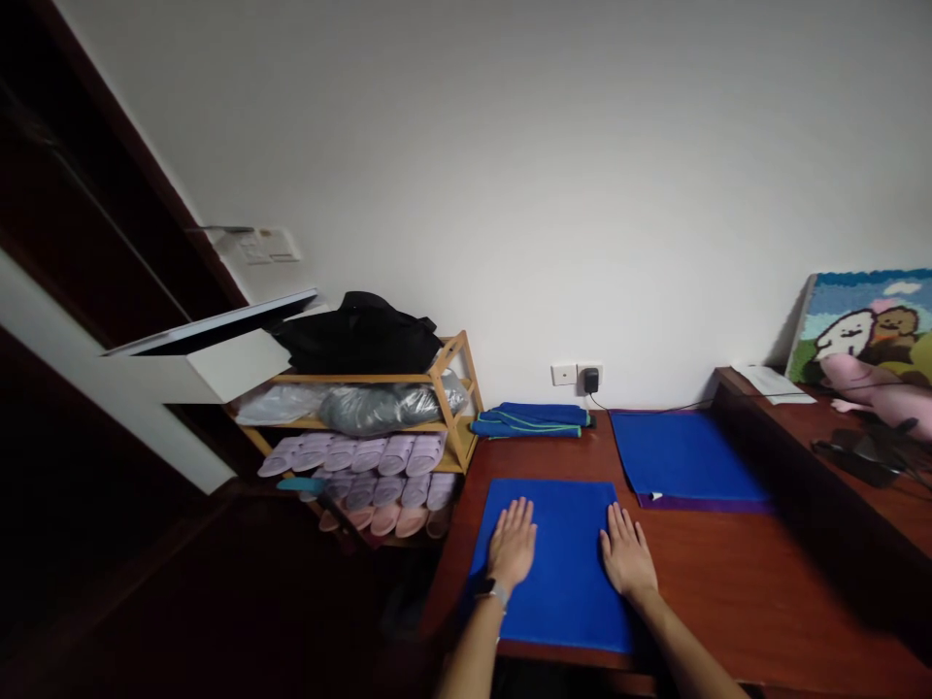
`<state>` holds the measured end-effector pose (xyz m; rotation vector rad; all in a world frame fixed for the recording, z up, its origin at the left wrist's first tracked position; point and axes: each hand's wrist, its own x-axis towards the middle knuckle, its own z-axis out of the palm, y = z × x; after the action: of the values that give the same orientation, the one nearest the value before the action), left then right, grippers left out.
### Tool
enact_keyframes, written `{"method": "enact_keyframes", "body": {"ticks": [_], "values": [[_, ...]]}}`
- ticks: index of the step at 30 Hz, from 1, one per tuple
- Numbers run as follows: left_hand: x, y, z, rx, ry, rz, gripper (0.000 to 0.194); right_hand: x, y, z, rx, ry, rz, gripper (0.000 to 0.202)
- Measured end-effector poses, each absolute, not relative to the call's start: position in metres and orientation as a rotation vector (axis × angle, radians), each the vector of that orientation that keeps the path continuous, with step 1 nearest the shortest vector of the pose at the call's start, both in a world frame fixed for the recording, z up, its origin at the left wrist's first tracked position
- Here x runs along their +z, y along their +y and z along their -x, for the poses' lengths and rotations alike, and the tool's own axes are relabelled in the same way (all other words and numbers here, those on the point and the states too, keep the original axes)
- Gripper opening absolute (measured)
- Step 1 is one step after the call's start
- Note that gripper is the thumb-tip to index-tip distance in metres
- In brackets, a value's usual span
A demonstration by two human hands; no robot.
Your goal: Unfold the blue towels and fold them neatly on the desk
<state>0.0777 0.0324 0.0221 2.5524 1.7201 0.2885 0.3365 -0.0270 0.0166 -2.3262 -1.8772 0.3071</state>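
A blue cloth (564, 573) lies spread flat near the front edge of the reddish-brown table (728, 573). My left hand (513, 546) rests palm down on its left part, fingers stretched forward; a watch sits on that wrist. At the cloth's right edge my right hand (627, 553) also lies flat, fingers extended. Behind and to the right is a stack of blue cloth (688, 451) with a purple layer showing beneath and a small white tag. Folded blue cloths (531, 420) with green edging lie against the wall at the back left of the table.
A wooden shelf rack (455, 398) stands left of the table, holding a black bag (360, 335) and several pairs of slippers (364, 454). A charger (591, 381) is plugged into the wall, its cable crossing the table's back. On the right, a raised ledge bears a pink plush toy (878, 393) and a picture (866, 320).
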Motion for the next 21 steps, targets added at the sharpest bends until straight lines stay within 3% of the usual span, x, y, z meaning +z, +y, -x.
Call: {"method": "enact_keyframes", "body": {"ticks": [5, 15, 21], "values": [[0.014, 0.05, -0.013, 0.349, 1.888, -2.469, 0.058, 0.02, -0.028, -0.334, 0.319, -1.867, 2.373, 0.069], [-0.008, 0.059, -0.012, 0.434, 1.935, -2.511, 0.058, 0.044, 0.013, -0.333, 0.307, -1.802, 2.364, 0.068], [-0.003, 0.057, -0.011, 0.385, 1.961, -2.506, 0.058, 0.033, 0.028, -0.337, 0.351, -1.798, 2.335, 0.071]]}}
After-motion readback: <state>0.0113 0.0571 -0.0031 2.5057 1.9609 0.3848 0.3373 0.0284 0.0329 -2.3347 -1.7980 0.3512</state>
